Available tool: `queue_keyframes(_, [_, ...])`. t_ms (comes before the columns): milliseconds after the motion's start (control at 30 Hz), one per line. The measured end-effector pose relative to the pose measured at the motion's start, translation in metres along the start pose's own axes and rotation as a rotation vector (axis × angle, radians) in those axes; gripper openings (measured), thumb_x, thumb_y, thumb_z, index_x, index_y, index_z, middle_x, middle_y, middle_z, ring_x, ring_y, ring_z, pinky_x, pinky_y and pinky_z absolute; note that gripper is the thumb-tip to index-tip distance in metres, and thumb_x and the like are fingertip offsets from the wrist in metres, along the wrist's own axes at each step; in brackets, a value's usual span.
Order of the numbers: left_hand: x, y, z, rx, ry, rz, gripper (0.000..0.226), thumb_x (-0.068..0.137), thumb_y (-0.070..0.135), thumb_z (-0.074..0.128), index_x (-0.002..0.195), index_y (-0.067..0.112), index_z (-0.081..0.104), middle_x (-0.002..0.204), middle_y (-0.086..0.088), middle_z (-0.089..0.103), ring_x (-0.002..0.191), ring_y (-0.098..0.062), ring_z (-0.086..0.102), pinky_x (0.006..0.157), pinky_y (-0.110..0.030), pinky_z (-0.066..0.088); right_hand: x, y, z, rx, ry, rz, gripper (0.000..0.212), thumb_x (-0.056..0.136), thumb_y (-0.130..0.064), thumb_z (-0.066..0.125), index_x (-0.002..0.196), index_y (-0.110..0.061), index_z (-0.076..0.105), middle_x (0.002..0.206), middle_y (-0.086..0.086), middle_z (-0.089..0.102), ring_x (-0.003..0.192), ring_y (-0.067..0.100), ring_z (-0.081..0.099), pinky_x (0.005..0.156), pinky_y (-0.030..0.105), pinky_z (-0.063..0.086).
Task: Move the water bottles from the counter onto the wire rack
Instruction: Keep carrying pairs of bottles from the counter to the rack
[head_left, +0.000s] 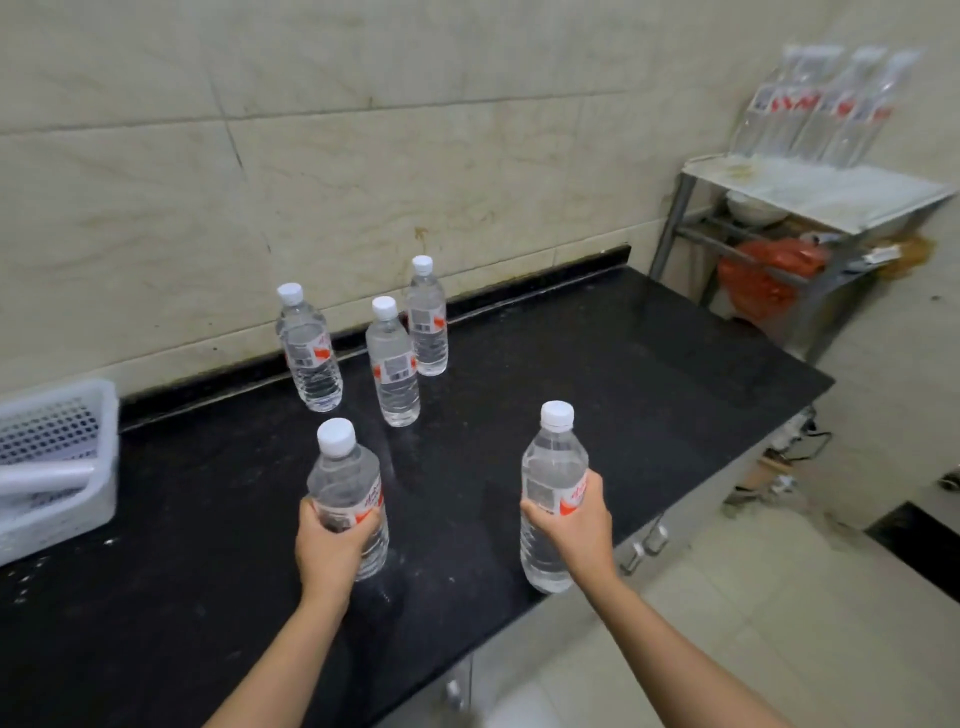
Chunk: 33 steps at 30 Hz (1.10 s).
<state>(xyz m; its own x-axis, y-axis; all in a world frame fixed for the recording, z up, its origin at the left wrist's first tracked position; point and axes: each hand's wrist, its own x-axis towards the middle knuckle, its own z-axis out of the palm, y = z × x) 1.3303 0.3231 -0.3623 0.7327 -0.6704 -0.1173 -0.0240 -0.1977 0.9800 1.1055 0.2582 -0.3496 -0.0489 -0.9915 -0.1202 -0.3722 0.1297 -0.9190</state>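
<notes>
My left hand (332, 545) grips a clear water bottle (345, 478) with a white cap around its middle, above the black counter (597, 374). My right hand (579, 525) grips a second bottle (553, 467) the same way, near the counter's front edge. Three more upright bottles stand near the wall: one at the left (309, 348), one in the middle (392, 364), one behind it (427, 317). Several bottles (826, 109) stand on top of the metal rack (810, 187) at the far right.
A white perforated plastic basket (57, 457) sits on the counter's left end. The rack's lower shelves hold a white bowl (748, 208) and an orange-red bag (763, 275). Tiled floor (779, 597) lies to the right of the counter.
</notes>
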Motion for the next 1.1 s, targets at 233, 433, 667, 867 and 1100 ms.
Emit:
queue_keyframes(233, [-0.087, 0.02, 0.099, -0.064, -0.243, 0.039, 0.044, 0.064, -0.005, 0.076, 0.084, 0.027, 0.054, 0.086, 0.008, 0.062, 0.084, -0.021, 0.06, 0.082, -0.035, 0.047, 0.004, 0.021, -0.106, -0.026, 0.066, -0.106, 0.062, 0.063, -0.022, 0.08, 0.105, -0.032, 0.035, 0.098, -0.012, 0.051, 0.092, 0.012, 0.053, 0.081, 0.025, 0.042])
queue_keyframes(433, [-0.13, 0.059, 0.188, -0.136, -0.476, 0.08, 0.051, 0.066, -0.009, 0.073, 0.103, 0.019, 0.053, 0.091, 0.008, 0.063, 0.081, -0.008, 0.06, 0.073, -0.026, 0.047, 0.006, 0.046, -0.182, -0.06, 0.212, 0.02, 0.061, 0.061, -0.03, 0.08, 0.107, -0.028, 0.041, 0.104, -0.005, 0.059, 0.094, 0.019, 0.058, 0.078, 0.03, 0.046])
queue_keyframes(667, [-0.137, 0.068, 0.324, -0.063, -0.725, 0.106, 0.047, 0.065, -0.004, 0.074, 0.099, 0.023, 0.056, 0.1, -0.008, 0.065, 0.089, -0.025, 0.062, 0.082, -0.037, 0.048, 0.044, 0.082, -0.267, -0.141, 0.396, 0.174, 0.057, 0.059, -0.038, 0.076, 0.107, -0.024, 0.047, 0.106, -0.003, 0.064, 0.097, 0.019, 0.06, 0.074, 0.029, 0.047])
queue_keyframes(867, [-0.139, 0.089, 0.471, -0.072, -0.86, 0.069, 0.057, 0.037, 0.031, 0.078, 0.09, 0.028, 0.056, 0.101, -0.012, 0.065, 0.095, -0.031, 0.063, 0.089, -0.048, 0.05, 0.113, 0.097, -0.354, -0.284, 0.528, 0.264, 0.057, 0.065, -0.036, 0.074, 0.113, -0.022, 0.048, 0.112, -0.005, 0.063, 0.106, 0.019, 0.058, 0.071, 0.025, 0.039])
queue_keyframes(1100, [-0.122, 0.127, 0.594, -0.127, -0.994, 0.097, 0.051, 0.043, 0.022, 0.077, 0.089, 0.03, 0.056, 0.098, -0.005, 0.064, 0.094, -0.027, 0.062, 0.089, -0.041, 0.048, 0.194, 0.098, -0.423, -0.352, 0.635, 0.374, 0.059, 0.064, -0.037, 0.074, 0.113, -0.022, 0.046, 0.113, -0.005, 0.062, 0.107, 0.02, 0.057, 0.068, 0.024, 0.034])
